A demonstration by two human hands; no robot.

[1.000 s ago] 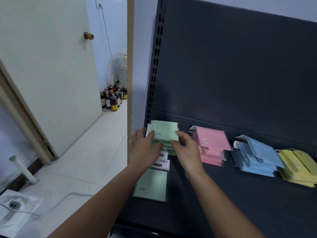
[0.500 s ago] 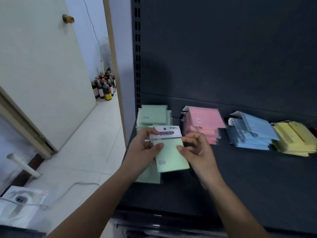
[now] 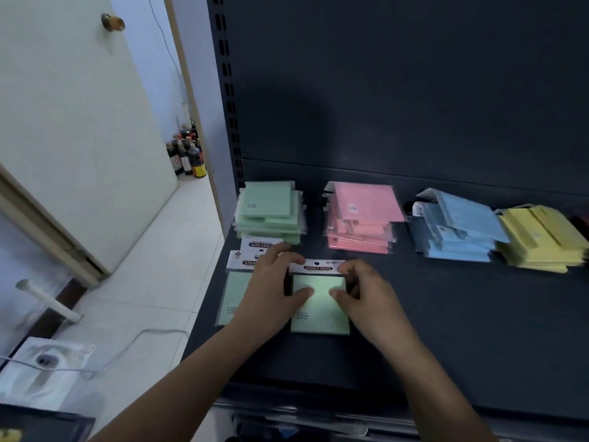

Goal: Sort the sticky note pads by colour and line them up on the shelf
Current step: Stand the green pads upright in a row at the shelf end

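A green sticky note pad [image 3: 318, 309] with a white "STICKY NOTE" header lies flat on the dark shelf [image 3: 462, 330]. My left hand [image 3: 271, 288] grips its left edge and my right hand [image 3: 366, 291] grips its right edge, thumbs pressing on its face. Another green pad [image 3: 234, 295] lies just to the left, partly under my left hand. Along the back stand four stacks: the green stack [image 3: 271, 212], the pink stack [image 3: 363, 218], the blue stack [image 3: 455, 231] and the yellow stack [image 3: 541, 240].
The shelf's dark back panel [image 3: 398, 90] rises behind the stacks. A slotted upright [image 3: 228, 90] marks the left end. Left of it are a tiled floor, a white door [image 3: 73, 106], several dark bottles [image 3: 188, 154], and a cable with a white device [image 3: 47, 365].
Both hands left the green stack at the back, took a loose green pad, and brought it down flat onto the shelf, to the right of the other loose green pad.
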